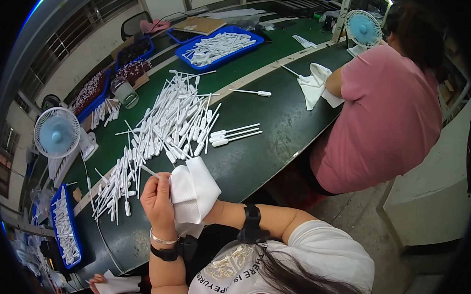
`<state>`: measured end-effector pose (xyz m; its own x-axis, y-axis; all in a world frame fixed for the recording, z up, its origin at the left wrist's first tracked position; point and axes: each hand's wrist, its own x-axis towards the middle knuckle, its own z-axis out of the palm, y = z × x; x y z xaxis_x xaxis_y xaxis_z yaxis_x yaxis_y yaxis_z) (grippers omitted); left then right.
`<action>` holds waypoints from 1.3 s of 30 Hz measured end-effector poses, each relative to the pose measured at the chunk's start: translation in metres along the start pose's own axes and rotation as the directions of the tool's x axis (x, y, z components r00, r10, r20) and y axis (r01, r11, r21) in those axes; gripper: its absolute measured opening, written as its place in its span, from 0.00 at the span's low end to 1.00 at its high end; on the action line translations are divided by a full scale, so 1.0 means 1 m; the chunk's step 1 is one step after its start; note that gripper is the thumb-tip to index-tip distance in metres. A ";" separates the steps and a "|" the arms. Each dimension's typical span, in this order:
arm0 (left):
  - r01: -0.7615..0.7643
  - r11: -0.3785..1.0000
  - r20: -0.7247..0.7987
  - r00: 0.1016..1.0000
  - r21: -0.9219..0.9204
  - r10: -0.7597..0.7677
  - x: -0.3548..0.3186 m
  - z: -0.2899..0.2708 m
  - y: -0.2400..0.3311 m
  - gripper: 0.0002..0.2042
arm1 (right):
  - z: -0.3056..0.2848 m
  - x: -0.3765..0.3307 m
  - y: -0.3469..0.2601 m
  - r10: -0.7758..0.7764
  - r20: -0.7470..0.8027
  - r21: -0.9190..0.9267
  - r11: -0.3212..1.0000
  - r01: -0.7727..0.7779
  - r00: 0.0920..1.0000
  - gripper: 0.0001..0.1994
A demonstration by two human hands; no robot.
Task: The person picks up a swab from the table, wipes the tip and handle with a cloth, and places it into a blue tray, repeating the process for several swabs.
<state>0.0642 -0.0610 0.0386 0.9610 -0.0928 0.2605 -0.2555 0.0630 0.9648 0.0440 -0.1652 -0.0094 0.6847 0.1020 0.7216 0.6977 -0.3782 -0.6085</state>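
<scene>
My left hand is closed, with thumb and fingers pinching a thin white plastic stick just in front of me. The stick's other end runs toward a folded white cloth. My right hand holds that cloth from behind and below; its fingers are hidden by the fabric. Just beyond both hands lies a big loose heap of white plastic sticks, each with a wider, blade-like end. To the right of the heap, several similar sticks lie side by side on the dark green table.
Blue trays of sticks stand at the back and lower left. A small fan and a glass jar are left. A co-worker in pink handles a cloth at right; another person's hand shows lower left.
</scene>
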 end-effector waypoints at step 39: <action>0.011 0.966 -0.208 0.976 -0.259 -0.067 -0.004 -0.018 -0.006 0.07 | 0.005 0.003 -0.002 0.204 0.122 0.314 0.920 -0.233 0.971 0.21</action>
<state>0.0640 -0.0429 0.0312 0.9769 0.1117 0.1819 -0.2086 0.3176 0.9250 0.0460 -0.1599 -0.0078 0.8333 0.1345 0.5361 0.5487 -0.0832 -0.8319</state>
